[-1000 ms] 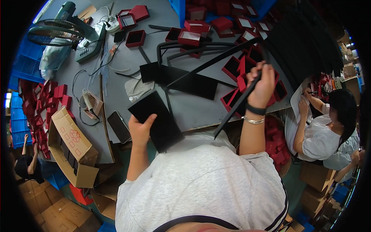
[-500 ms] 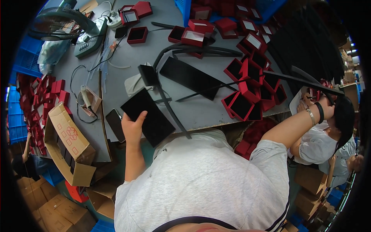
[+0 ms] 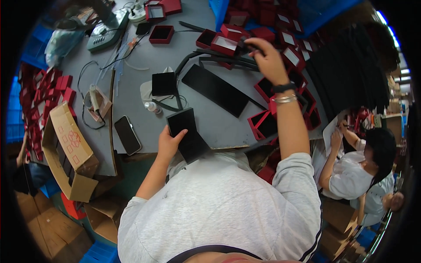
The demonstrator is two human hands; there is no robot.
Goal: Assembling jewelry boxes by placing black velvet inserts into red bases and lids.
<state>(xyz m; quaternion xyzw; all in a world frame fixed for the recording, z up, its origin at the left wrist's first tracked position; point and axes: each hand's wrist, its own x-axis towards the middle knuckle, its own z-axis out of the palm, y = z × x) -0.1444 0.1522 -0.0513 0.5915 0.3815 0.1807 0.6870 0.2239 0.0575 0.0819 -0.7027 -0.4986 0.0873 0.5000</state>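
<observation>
My left hand (image 3: pixel 168 143) is closed on a black foam-like slab (image 3: pixel 187 133) at the table's near edge, thumb laid over its face. The slab's lower end blurs close to my shirt. Farther out on the right, my right hand (image 3: pixel 272 63) reaches over the table near the red boxes (image 3: pixel 226 44). Its fingers are closed around a small dark piece (image 3: pixel 242 46), too blurred to name. Between the hands lies a long black panel (image 3: pixel 215 91), with curved black strips (image 3: pixel 193 57) beyond it. A black square pad (image 3: pixel 164 83) rests left of the panel.
Open red boxes (image 3: pixel 265 125) are heaped at right beside a stack of black sheets (image 3: pixel 346 74). A phone (image 3: pixel 128 135), a small white bottle (image 3: pixel 153 107) and a corded tool (image 3: pixel 94 100) lie left. A cardboard box (image 3: pixel 70 144) stands there. A co-worker (image 3: pixel 351 162) sits at right.
My right hand has swung from the far right, where it held a long black strip, left and outward over the table. My left hand has moved right, tilting the slab.
</observation>
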